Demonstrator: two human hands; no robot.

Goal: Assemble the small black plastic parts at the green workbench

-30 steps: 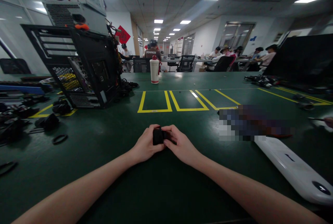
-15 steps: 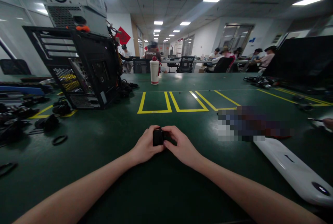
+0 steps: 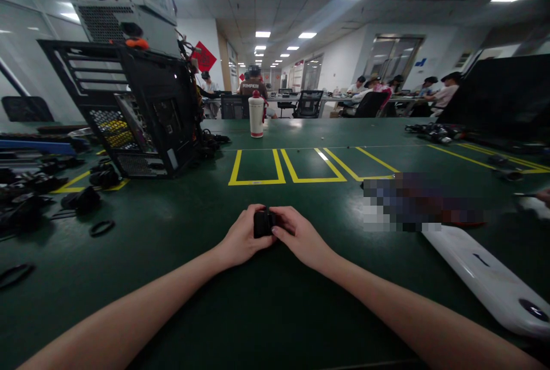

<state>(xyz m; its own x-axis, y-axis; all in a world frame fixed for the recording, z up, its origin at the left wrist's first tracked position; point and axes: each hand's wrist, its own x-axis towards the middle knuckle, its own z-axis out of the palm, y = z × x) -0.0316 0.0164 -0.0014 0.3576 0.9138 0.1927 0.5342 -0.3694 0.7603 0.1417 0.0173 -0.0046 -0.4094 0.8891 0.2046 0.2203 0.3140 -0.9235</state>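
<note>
In the middle of the green table, my two hands meet around a small black block-shaped object (image 3: 261, 225). My left hand (image 3: 241, 238) is closed on its left side, thumb below and fingers over the top. The fingers of my right hand (image 3: 299, 239) are pinched at its right side, by a thin dark upright part. What kind of object it is cannot be made out. Fingers hide much of its edges.
An open black computer case (image 3: 124, 112) stands at left, with loose black parts (image 3: 81, 201) and a black ring (image 3: 102, 228) nearby. A white bottle (image 3: 256, 118) stands behind yellow tape outlines (image 3: 258, 182). A white flat device (image 3: 481, 272) lies at right. People sit farther back.
Both hands stay in nearly the same place on the object. It looks slightly turned, with more of the thin part at its right side showing. The view has shifted a little.
</note>
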